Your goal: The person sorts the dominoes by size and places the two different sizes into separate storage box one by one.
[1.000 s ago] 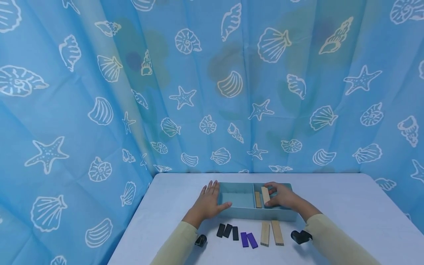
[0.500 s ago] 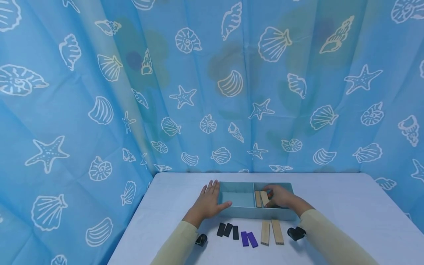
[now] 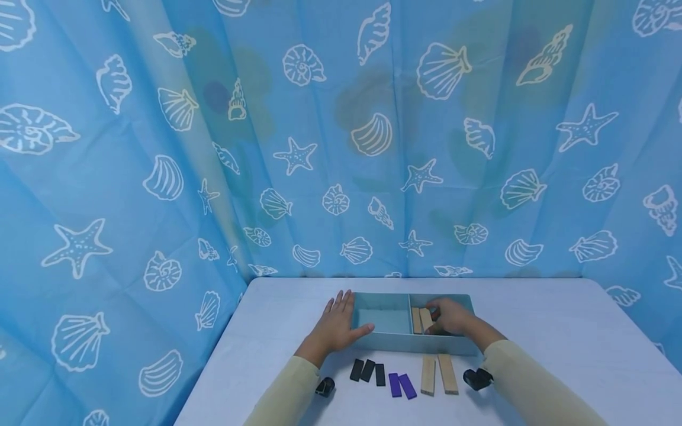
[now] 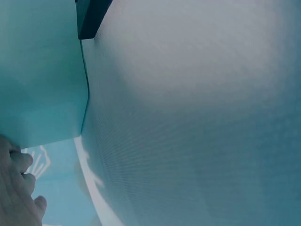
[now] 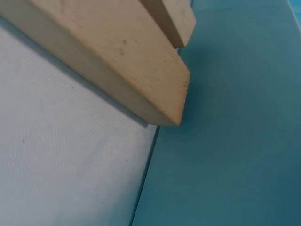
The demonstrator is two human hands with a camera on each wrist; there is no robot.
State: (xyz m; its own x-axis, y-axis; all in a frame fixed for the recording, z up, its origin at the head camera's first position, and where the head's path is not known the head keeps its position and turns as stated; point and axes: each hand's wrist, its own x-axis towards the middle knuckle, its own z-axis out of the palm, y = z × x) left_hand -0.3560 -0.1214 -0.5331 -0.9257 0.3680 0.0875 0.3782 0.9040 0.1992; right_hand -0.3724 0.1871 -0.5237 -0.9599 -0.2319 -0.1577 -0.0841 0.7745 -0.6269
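My right hand (image 3: 452, 316) reaches into the right compartment of a blue-green divided box (image 3: 415, 343). Thumb and fingers pinch a light wooden block (image 3: 426, 319) near its two ends. Close on its left, by the divider, lies another wooden block (image 3: 416, 320). Something reddish shows just under the fingers, mostly hidden. My left hand (image 3: 334, 329) rests against the box's left end, fingers straight and spread, thumb over the near rim. In the left wrist view some of the left hand's fingers (image 4: 21, 183) show beside the box's wall (image 4: 42, 84).
On the white table (image 3: 549, 331), before the box, lie several black blocks (image 3: 367, 371), two purple blocks (image 3: 402, 385) and two wooden blocks (image 3: 428, 375). The right wrist view shows a wooden block (image 5: 117, 56) beside the box's front wall (image 5: 225, 141). A shell-patterned curtain (image 3: 341, 177) hangs behind.
My right hand has lowered the wooden block into the right compartment and moved it left, beside the other one. The left hand stays in place on the box.
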